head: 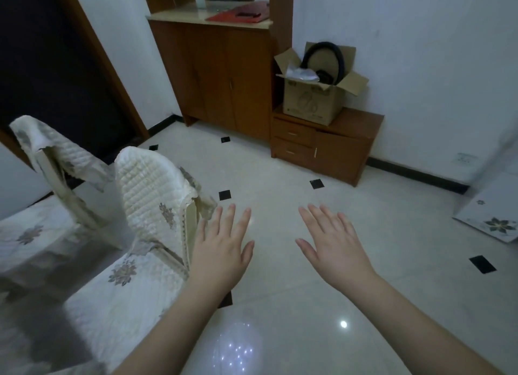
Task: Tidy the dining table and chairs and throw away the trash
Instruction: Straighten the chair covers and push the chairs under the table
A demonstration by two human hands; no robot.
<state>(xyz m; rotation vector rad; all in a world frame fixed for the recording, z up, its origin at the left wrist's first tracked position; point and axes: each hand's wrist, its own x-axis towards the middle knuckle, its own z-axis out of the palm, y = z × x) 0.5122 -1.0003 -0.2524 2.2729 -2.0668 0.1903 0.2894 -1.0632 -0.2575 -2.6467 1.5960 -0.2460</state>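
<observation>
Reaching forward with both arms, a person holds the left hand point(221, 248) and the right hand point(333, 244) palm-down over a glossy tiled floor point(280, 304), fingers straight and spread, neither hand carrying or touching anything that can be made out. The left hand hovers just beside the back edge of the nearer chair point(157, 206), close to its frame, though contact cannot be confirmed from this angle. That chair, draped in a quilted cream cover with a floral print, stands at lower left; a second chair point(50, 161) sits behind it, its cover hanging loose and rumpled over the backrest.

The dining table itself cannot be picked out with certainty, and no trash or bin is visible. By the look of it, the chair-tidying part of the job is in hand or about to start, with the trash step not yet begun. The likely next move is for the left hand to close on the nearer chair's backrest, with the right coming across to help, to push it into place or straighten the slipping covers.

Against the far wall stand a wooden cabinet point(221, 74) and a low drawer unit point(330, 147) bearing an open cardboard box point(311, 102).
</observation>
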